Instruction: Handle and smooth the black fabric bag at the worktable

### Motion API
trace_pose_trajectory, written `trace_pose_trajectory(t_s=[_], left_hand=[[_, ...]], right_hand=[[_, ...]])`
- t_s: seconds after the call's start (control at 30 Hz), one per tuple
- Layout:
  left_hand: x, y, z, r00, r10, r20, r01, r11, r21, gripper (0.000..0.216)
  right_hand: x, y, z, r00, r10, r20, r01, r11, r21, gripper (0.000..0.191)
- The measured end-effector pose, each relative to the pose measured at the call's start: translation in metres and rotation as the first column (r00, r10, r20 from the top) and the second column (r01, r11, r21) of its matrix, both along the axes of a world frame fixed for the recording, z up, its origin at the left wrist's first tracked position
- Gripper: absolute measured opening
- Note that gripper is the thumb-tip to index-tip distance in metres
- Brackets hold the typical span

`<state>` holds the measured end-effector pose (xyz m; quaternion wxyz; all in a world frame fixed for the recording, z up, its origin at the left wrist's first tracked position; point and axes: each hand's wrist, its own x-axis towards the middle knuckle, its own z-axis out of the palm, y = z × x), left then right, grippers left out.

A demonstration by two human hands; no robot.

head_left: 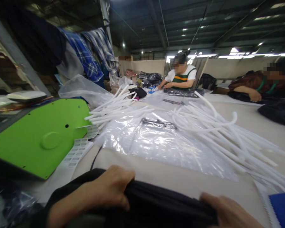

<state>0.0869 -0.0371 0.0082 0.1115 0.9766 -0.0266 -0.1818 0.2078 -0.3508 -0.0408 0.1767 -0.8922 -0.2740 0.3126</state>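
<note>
A black garment (156,205) lies along the near edge of the beige table (175,180). My left hand (109,190) is closed over its upper edge at the lower left, fingers curled round the cloth. My right hand (228,210) grips the same edge at the lower right; its fingers are partly cut off by the frame. Beyond the garment lie clear plastic bags (156,139) with dark zip sliders, flat on the table.
Heaps of white plastic tubes (228,136) (116,107) spread across the middle and right. A bright green board (42,136) and label sheets (76,153) sit at the left. A blue pad (283,209) is at the lower right. Two people work at the far side.
</note>
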Motion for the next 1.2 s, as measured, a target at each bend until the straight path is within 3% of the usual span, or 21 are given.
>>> trace_pose_trajectory(t_s=[0.1, 0.17, 0.33, 0.43, 0.5, 0.6, 0.67, 0.73, 0.9, 1.07, 1.2], left_hand=[[0.07, 0.005, -0.015, 0.974, 0.002, -0.226, -0.011, 0.999, -0.04, 0.031], [0.101, 0.009, -0.026, 0.964, 0.004, -0.267, -0.016, 0.999, -0.046, 0.021], [0.129, 0.02, -0.045, 0.973, -0.005, -0.231, -0.001, 1.0, -0.028, 0.033], [0.127, 0.022, -0.051, 0.97, -0.027, -0.243, 0.019, 0.999, -0.034, 0.028], [0.121, 0.02, -0.049, 0.972, -0.043, -0.23, 0.035, 0.999, -0.035, 0.037], [0.103, 0.013, -0.04, 0.989, -0.113, -0.095, 0.103, 0.989, -0.102, 0.063], [0.085, 0.006, -0.037, 0.984, -0.175, 0.023, 0.176, 0.97, -0.167, 0.068], [0.065, -0.001, -0.041, 0.969, -0.231, 0.089, 0.243, 0.958, -0.152, 0.07], [0.036, -0.008, -0.08, 0.844, -0.421, 0.331, 0.415, 0.905, 0.094, 0.086], [0.041, -0.006, -0.106, 0.733, -0.535, 0.42, 0.429, 0.843, 0.326, 0.07], [0.049, -0.001, -0.135, 0.606, -0.534, 0.59, 0.351, 0.845, 0.404, 0.049]], right_hand=[[0.033, 0.025, 0.004, 0.996, -0.014, -0.085, 0.015, 1.0, 0.009, 0.034], [0.054, 0.038, 0.001, 0.995, -0.024, -0.1, 0.024, 1.0, -0.001, 0.029], [0.089, 0.048, -0.01, 0.995, -0.018, -0.093, 0.018, 1.0, 0.002, 0.031], [0.095, 0.052, -0.018, 0.994, -0.028, -0.109, 0.023, 0.999, -0.046, 0.032], [0.095, 0.053, -0.023, 0.995, -0.028, -0.098, 0.021, 0.997, -0.068, 0.032], [0.095, 0.053, -0.028, 0.998, -0.029, -0.061, 0.022, 0.995, -0.101, 0.033], [0.095, 0.053, -0.03, 0.999, -0.032, -0.035, 0.027, 0.991, -0.13, 0.035], [0.095, 0.053, -0.031, 0.999, -0.032, -0.006, 0.03, 0.988, -0.151, 0.039], [0.092, 0.054, -0.029, 0.999, -0.007, 0.039, 0.014, 0.982, -0.19, 0.039], [0.095, 0.062, -0.008, 0.997, 0.061, 0.053, -0.05, 0.979, -0.197, 0.05], [0.109, 0.094, -0.007, 0.973, 0.063, 0.221, -0.079, 0.995, 0.064, 0.046]])
